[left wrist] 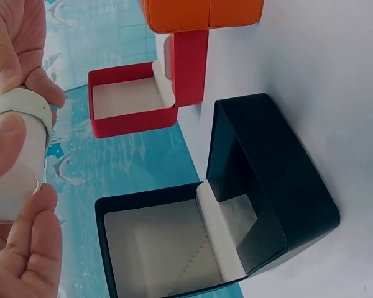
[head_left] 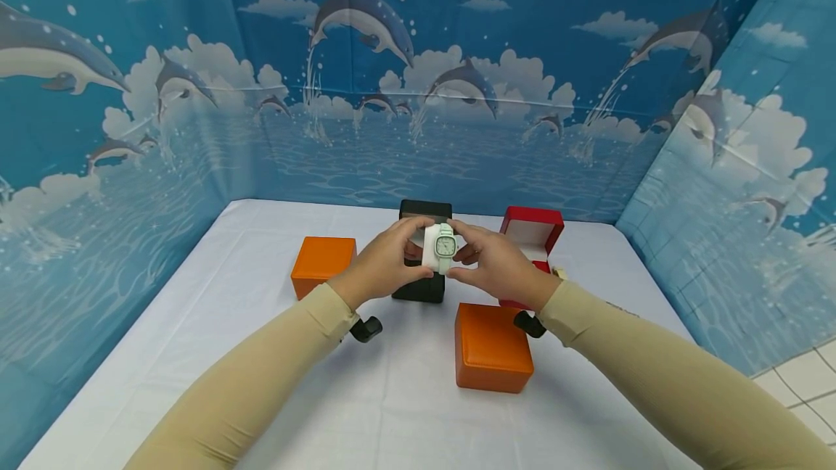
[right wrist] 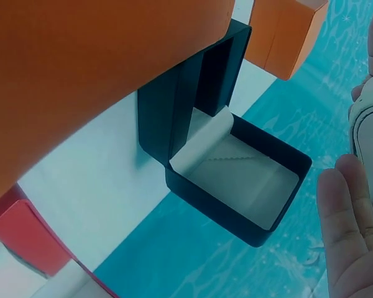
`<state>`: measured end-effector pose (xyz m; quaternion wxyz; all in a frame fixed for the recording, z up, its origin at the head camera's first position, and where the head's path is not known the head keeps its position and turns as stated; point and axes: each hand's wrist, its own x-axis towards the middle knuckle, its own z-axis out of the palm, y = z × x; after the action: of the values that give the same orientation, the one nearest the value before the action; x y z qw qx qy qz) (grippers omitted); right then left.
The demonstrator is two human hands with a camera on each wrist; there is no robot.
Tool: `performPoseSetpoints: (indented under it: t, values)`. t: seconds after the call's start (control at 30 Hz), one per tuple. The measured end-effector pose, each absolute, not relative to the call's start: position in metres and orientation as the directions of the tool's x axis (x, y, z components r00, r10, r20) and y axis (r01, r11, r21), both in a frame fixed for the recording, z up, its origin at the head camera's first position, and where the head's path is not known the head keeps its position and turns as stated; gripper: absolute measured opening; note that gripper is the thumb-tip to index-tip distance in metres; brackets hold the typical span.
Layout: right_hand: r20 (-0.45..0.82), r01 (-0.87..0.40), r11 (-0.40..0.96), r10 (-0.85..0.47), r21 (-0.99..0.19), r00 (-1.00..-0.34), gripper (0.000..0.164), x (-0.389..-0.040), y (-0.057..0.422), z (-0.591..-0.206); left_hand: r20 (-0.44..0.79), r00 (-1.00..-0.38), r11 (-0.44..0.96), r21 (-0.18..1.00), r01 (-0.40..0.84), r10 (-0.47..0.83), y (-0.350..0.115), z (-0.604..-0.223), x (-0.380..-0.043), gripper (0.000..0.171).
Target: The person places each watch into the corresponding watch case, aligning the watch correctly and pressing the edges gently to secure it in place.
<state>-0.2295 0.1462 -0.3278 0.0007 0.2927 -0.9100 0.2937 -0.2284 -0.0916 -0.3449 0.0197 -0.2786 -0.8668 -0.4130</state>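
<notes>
Raised above the table is a pale green wristwatch [head_left: 445, 245], its strap wrapped round a white watch cushion [head_left: 428, 246] and its square dial facing me. My left hand [head_left: 382, 260] grips the cushion from the left, fingers above and thumb below. From the right, my right hand [head_left: 503, 263] holds the strap side between fingers and thumb. Behind and below both hands stands an open black watch box [head_left: 418, 291], partly covered by them in the head view. Its pale inside [left wrist: 161, 248] shows in the left wrist view with no cushion in it.
One closed orange box [head_left: 323, 260] stands on the left of the white-covered table [head_left: 385, 397]; another orange box [head_left: 493, 347] is nearer, below my right wrist. An open red box [head_left: 534, 216] is at the back right, with a small gold-coloured item [head_left: 559, 273] beside it. A dolphin-print curtain [head_left: 424, 151] borders the table.
</notes>
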Motion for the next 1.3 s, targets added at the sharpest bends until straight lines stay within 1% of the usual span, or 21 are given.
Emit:
performPoseSetpoints:
  t: [0.27,0.6,0.83,1.13,1.3]
  values:
    - [0.171,-0.523,0.632,-0.531,-0.572,-0.83,0.093,-0.2306,0.1458,-0.3287,0.275,-0.841,0.491,0.71,0.505,0.467,-0.0904,-0.3448,-0.2272,0.074]
    - [0.168,-0.521,0.6,-0.544,-0.607,-0.822,0.09,-0.2327,0.1453,-0.3302,0.272,-0.841,0.492,0.71,0.503,0.467,-0.0899,-0.3454,-0.2275,0.076]
    - [0.153,-0.51,0.574,-0.555,-0.64,-0.817,0.081,-0.2356,0.1439,-0.3308,0.288,-0.829,0.481,0.704,0.523,0.48,-0.0906,-0.3464,-0.2276,0.074]
    - [0.151,-0.517,0.569,-0.567,-0.639,-0.81,0.071,-0.2357,0.143,-0.3285,0.301,-0.822,0.472,0.701,0.535,0.484,-0.0906,-0.3455,-0.2269,0.073]
    - [0.153,-0.525,0.555,-0.579,-0.645,-0.801,0.068,-0.2355,0.1425,-0.3278,0.292,-0.826,0.48,0.701,0.528,0.482,-0.0907,-0.3449,-0.2266,0.074]
